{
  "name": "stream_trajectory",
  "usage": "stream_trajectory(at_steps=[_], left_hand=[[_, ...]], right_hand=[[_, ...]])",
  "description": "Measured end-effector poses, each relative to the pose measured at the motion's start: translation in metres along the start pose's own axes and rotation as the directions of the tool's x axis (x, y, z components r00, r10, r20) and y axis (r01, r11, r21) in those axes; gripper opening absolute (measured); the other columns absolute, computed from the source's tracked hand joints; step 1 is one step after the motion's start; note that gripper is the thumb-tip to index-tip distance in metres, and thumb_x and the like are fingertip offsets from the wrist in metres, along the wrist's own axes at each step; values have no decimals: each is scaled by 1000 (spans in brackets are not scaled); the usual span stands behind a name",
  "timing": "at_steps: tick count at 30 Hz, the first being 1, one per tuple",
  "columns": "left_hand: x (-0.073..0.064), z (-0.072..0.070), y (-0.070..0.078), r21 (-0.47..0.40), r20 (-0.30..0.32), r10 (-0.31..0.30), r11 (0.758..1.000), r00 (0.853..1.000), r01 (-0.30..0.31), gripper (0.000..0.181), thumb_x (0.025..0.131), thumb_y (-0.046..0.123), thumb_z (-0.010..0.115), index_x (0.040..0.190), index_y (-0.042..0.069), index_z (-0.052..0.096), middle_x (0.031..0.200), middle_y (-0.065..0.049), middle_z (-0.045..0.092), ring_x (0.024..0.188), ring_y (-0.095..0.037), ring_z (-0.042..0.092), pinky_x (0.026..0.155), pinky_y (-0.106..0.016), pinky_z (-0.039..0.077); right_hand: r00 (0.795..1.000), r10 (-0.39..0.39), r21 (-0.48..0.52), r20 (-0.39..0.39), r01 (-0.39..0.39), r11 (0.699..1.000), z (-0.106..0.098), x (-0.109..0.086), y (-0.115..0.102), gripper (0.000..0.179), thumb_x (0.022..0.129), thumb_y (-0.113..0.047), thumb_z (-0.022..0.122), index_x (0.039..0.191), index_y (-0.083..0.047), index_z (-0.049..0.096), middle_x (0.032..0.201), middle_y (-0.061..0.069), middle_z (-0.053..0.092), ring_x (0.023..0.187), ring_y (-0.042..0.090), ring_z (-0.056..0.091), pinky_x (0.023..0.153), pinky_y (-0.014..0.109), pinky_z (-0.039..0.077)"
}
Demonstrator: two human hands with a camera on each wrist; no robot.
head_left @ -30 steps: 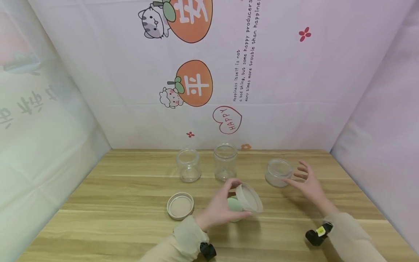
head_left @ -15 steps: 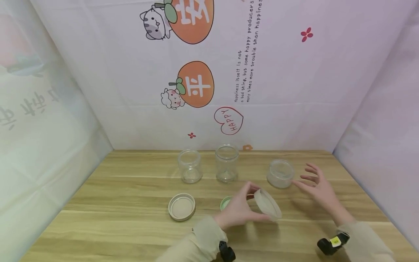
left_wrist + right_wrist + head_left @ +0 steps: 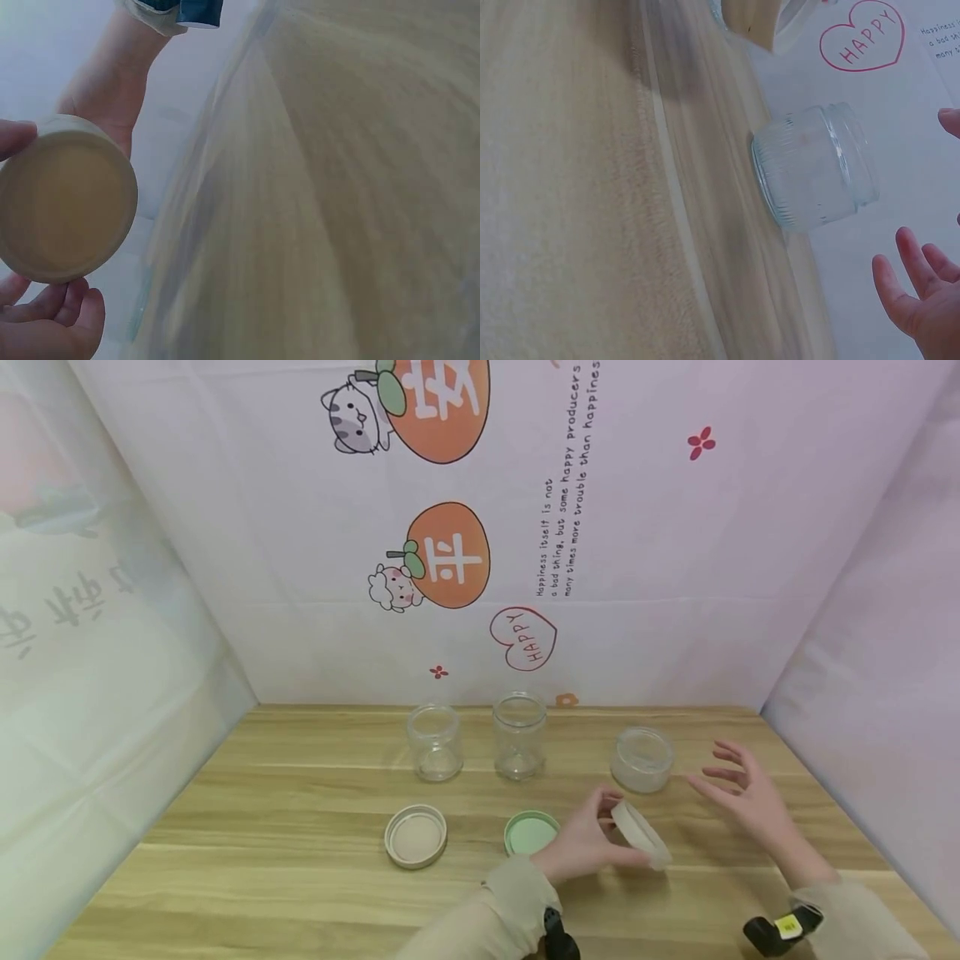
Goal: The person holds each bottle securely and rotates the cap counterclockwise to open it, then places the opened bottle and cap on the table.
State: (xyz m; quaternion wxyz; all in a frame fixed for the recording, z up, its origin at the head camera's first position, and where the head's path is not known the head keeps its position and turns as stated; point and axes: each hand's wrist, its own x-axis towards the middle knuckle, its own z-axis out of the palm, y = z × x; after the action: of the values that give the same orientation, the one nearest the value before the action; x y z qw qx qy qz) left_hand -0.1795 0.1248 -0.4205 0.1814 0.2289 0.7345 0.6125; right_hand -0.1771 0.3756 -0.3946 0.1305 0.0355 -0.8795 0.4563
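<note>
My left hand (image 3: 583,845) holds a whitish round jar lid (image 3: 642,835) by its edge, tilted above the table. In the left wrist view the lid (image 3: 69,204) shows its round face, with thumb and fingertips at opposite edges. My right hand (image 3: 761,802) hovers beside a short clear jar (image 3: 642,762), fingers spread and apart from it. The right wrist view shows that jar (image 3: 810,169) with ribbed sides and no lid on it. Just left of my left hand lies a green lid (image 3: 531,833), partly covered by the hand.
Two taller clear jars, a left one (image 3: 436,743) and a middle one (image 3: 519,737), stand uncovered near the back of the wooden table (image 3: 247,843). A beige lid (image 3: 416,836) lies in front of them. Printed white cloth (image 3: 637,527) walls the back and sides.
My left hand has carried the whitish lid rightward, uncovering more of the green lid. The right hand has drawn away from the short jar, to the right.
</note>
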Motion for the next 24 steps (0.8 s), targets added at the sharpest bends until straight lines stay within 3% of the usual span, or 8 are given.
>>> stream_trajectory(at_steps=[10,18,21,24], left_hand=[[11,18,-8,34,11,-59,998,998,58,64,72,13,82,126,12,49,107,16,55,94,2,52,83,-16,46],[19,21,-15,36,43,-80,996,996,78,63,73,12,81,127,14,49,108,15,56,95,2,53,84,-17,46],[20,20,-15,29,51,-83,996,995,81,62,72,10,81,125,16,49,106,15,56,93,3,53,82,-16,46],[21,20,-14,50,41,-75,996,996,73,62,71,8,82,123,17,50,103,16,55,89,3,51,79,-15,45]], right_hand=[[1000,-4,-37,28,5,999,1,-6,5,70,91,-17,63,141,9,22,134,33,34,89,-24,41,67,9,44],[997,33,-137,63,-24,990,-2,-9,9,67,93,-24,60,141,8,27,131,36,39,86,-24,37,67,13,44],[997,36,-171,67,-24,985,-3,-9,11,64,94,-25,58,140,9,29,129,36,41,92,-6,52,67,14,45],[997,35,-195,73,-20,981,-3,-9,12,62,95,-25,57,139,10,30,129,36,42,99,26,59,66,14,45]])
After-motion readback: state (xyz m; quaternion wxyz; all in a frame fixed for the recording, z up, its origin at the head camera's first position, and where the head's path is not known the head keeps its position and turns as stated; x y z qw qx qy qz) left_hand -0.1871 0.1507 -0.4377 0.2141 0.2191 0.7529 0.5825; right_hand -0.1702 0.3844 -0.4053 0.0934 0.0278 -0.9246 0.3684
